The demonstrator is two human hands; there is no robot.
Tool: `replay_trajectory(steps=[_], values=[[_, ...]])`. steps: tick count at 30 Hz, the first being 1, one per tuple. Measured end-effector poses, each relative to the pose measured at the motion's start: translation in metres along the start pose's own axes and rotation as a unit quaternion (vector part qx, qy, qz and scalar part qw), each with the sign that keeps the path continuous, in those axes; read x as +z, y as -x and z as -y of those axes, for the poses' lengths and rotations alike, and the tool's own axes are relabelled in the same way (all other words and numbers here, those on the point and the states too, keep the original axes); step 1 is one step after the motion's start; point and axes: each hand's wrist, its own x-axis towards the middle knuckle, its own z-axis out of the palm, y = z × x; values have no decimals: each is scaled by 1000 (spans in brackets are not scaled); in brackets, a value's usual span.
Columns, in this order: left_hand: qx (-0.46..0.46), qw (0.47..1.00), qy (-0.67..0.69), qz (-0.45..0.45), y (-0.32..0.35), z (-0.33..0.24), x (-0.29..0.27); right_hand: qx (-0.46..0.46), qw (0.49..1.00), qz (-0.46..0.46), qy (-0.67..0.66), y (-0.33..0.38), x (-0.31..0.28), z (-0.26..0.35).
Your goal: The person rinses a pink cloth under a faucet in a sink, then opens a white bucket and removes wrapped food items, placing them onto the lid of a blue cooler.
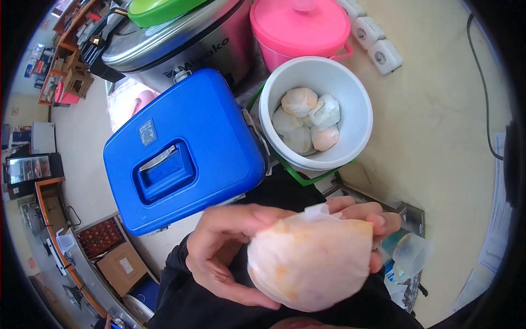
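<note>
My left hand (224, 249) comes up from the lower edge, palm toward me, fingers curled around the left side of a paper-wrapped food parcel (309, 263), thumb under it. My right hand (364, 222) is mostly hidden behind the parcel; its fingertips curl over the top right edge, pressing the wrap. Parcel sits between both hands, close under the camera, long axis roughly left-right, pointed end to the upper right. Beyond: white bucket (356, 93) holding more wrapped parcels, blue cooler box (219, 131), pink lidded bucket (298, 27).

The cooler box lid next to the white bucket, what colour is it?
Bright blue; the cooler box lid shows best in the head view.
</note>
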Motion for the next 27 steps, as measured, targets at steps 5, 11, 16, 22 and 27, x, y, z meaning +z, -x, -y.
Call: replay_trajectory(steps=[5, 11, 16, 22, 27], values=[[-100, 982, 49, -152, 8, -16, -19, 108, 967, 140, 183, -54, -38, -16], [-99, 920, -115, -362, 19, -52, -41, 186, 719, 514, 429, -79, -91, -133], [-33, 907, -130, -400, 21, -48, -67, 34, 500, 634, 589, -26, -87, -183], [-20, 905, -145, -399, 32, -64, -69, -14, 442, 606, 661, 3, -98, -207], [2, 895, -205, -396, 48, -78, -75, -50, 476, 586, 655, 15, -109, -213]])
